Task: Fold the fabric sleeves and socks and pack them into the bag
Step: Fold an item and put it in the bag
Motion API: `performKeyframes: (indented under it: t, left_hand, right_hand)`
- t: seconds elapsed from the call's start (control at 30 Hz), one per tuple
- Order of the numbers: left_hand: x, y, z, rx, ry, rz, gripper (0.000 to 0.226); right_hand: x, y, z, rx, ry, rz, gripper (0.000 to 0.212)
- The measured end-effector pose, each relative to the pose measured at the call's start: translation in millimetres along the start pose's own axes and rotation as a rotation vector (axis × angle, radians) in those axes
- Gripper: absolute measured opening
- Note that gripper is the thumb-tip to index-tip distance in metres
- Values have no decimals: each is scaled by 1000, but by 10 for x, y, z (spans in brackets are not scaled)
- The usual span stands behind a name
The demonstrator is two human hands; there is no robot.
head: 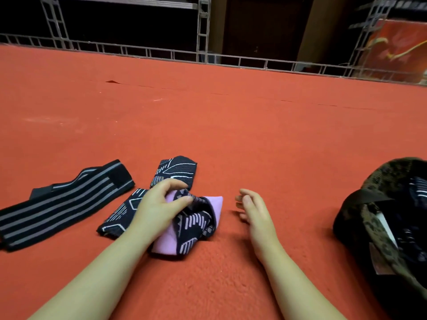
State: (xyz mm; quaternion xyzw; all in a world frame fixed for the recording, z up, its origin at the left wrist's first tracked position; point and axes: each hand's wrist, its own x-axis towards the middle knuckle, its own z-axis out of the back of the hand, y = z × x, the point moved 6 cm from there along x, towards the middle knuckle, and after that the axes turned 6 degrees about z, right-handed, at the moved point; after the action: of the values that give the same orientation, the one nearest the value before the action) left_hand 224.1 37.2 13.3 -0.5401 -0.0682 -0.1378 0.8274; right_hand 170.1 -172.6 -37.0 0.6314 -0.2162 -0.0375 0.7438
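Left hand [159, 204] on pink-and-black sock [191, 227], right hand [251, 209] beside.

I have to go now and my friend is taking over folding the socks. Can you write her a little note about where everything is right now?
Left hand: grips the bunched pink-and-black sock on the red carpet.
Right hand: open beside the sock, holding nothing.
Bag: at the right, open, with some patterned fabric already inside.
Left to fold and pack: this sock, the two black patterned pieces behind the left hand, and the long striped strap at far left.
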Motion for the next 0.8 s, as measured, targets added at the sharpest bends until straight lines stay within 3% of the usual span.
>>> performKeyframes:
  t: [0.07, 0.17, 0.27, 0.33, 0.47, 0.6, 0.73, 0.8]
  left_hand:
    - [-24, -69, -247, -127, 53, 19, 26]
    - [-30, -148, -607, -361, 132, 47, 23]
    - [-17, -133, -809, -560, 184, 85, 25]
    - [-5, -37, -842, -610, 197, 134, 25]
    - [34, 133, -851, -437, 172, 190, 28]
    - [7, 66, -810, -497, 215, 178, 8]
    - [-78, 59, -948, -654, 489, 212, 43]
    - [-94, 57, -994, -697, 541, 249, 41]
  right_hand:
    - [-22, 118, 107, 1, -22, 147, 60]
    - [-60, 270, 177, -263, 54, 387, 61]
    - [-44, 301, 176, -501, 98, 471, 51]
    - [-24, 305, 159, -550, 143, 401, 31]
    - [-59, 145, 67, -193, 373, 68, 36]
    - [-3, 117, 92, -14, 255, 36, 30]
    - [-18, 87, 58, 66, 231, -38, 20]
    - [-7, 53, 84, 72, 185, -78, 18]
